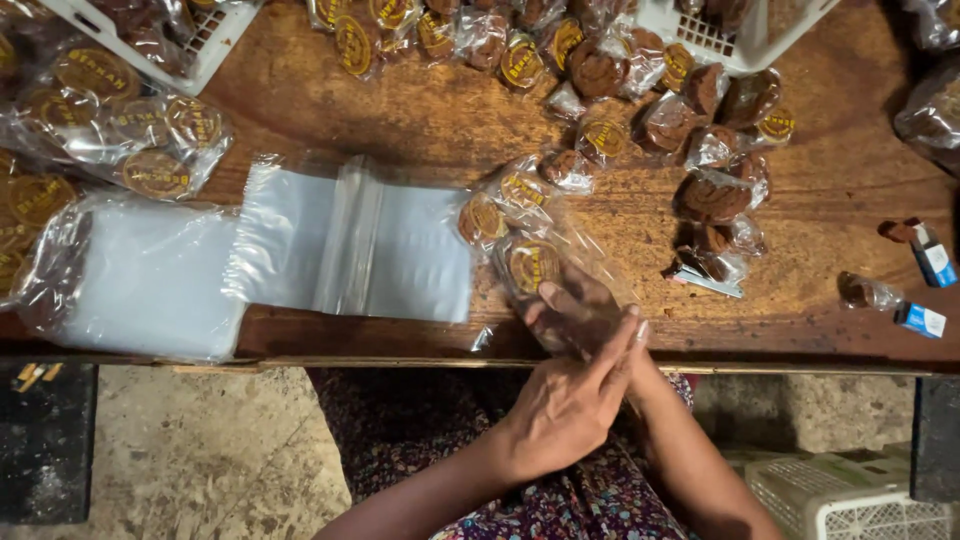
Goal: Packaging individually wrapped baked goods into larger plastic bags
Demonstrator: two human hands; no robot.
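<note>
Nearest the camera, the left hand lies crossed over the right hand at the near edge of the brown wooden table, fingers held flat and close together. Both hands press on a clear plastic bag of round brown cookies with yellow labels, which lies just beyond the fingertips, running away from them toward the far left; the right hand, half hidden under the left, seems to be tucked inside or under the bag's open mouth, though its grip cannot be told exactly. Just left of the bag lies a flat stack of empty clear plastic bags, and further left a larger pile of milky plastic sheets. Filled cookie packs heap up at the far left. To the right and far side, single wrapped brown cookies lie scattered, well apart from the hands. Two white plastic baskets stand at the far edge. Small blue and white objects lie near the right edge.
</note>
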